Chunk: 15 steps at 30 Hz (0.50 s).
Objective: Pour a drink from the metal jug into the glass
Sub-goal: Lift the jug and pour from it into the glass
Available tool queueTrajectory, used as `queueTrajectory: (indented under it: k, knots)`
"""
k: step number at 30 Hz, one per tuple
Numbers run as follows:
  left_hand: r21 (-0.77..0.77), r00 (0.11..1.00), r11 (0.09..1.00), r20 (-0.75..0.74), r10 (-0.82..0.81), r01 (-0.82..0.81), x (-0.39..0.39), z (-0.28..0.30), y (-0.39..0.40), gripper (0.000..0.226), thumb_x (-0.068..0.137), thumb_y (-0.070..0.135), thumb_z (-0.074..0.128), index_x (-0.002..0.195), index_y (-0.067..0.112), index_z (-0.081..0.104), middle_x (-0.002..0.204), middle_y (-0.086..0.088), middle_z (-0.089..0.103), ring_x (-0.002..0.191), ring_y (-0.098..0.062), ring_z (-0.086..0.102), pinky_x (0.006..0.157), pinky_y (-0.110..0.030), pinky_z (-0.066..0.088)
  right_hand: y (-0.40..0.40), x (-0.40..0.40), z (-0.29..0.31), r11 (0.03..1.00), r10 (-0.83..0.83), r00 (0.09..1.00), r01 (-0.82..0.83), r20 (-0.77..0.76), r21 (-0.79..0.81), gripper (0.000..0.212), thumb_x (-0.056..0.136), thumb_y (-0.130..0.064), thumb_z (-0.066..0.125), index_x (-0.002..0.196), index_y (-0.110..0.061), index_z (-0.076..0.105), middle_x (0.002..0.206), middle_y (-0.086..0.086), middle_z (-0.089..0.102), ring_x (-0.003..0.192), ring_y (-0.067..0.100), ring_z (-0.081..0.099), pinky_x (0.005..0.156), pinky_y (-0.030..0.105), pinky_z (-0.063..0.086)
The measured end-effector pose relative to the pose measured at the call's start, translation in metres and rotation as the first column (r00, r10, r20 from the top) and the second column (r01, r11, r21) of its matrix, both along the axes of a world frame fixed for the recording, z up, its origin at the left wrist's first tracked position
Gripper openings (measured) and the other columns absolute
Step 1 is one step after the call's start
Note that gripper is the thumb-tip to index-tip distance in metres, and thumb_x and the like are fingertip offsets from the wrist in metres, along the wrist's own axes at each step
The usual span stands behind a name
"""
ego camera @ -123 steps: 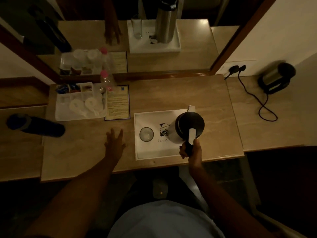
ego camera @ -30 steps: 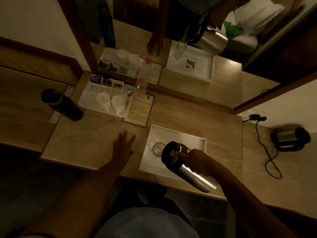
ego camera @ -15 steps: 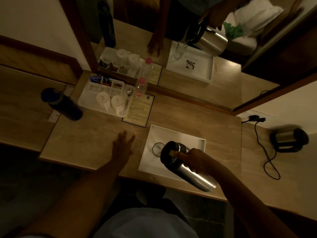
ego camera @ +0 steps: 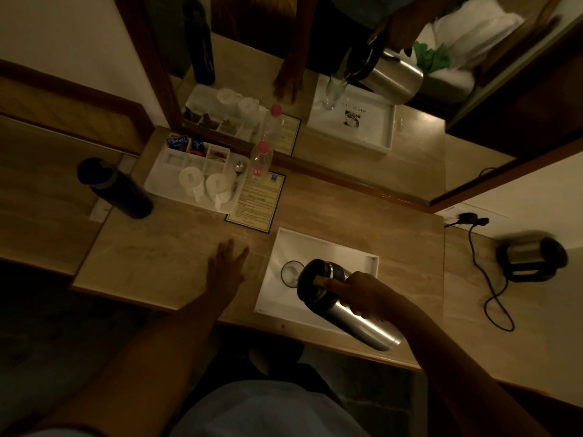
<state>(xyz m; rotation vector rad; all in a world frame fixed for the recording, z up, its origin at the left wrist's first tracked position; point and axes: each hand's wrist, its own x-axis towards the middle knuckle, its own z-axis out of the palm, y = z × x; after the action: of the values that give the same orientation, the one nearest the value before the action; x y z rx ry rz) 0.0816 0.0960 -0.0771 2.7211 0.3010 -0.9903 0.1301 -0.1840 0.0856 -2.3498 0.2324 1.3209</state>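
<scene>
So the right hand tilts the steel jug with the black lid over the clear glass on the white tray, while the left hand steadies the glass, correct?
Not quite. In the head view the left hand lies flat on the beige tabletop, apart from the clear glass. The right hand does tilt the steel jug over it on the white tray.

Hotel room, dim light. Evidence: a white tray (ego camera: 157, 181) of upturned cups (ego camera: 217, 186) and tea sachets (ego camera: 177, 142), bottled water (ego camera: 260, 160), printed notice card (ego camera: 257, 200). Electric kettle (ego camera: 530, 255) plugged in beside a wall mirror (ego camera: 347, 89).

"Tetley" on blue tea packet (ego camera: 177, 142) in sachet tray (ego camera: 164, 181); print on notice card (ego camera: 257, 200) unreadable.
</scene>
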Motion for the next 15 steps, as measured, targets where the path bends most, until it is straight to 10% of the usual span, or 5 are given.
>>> queueTrajectory:
  k: [15]
  knots:
    - [0.016,1.000,1.000,0.013,-0.013,0.013,0.0001,0.0003,0.0009,0.083,0.106,0.040,0.060,0.171,0.036,0.008,0.178,-0.012,-0.010,0.167,-0.035,-0.004,0.132,-0.055,0.020,-0.0036,0.0034,-0.0052,1.000,-0.009,1.000,0.009,0.004,-0.003,0.054,0.090,-0.068,0.061,0.077,-0.017,0.067,0.037,-0.016,0.060,0.027,-0.001,0.048,0.034,0.014,0.039]
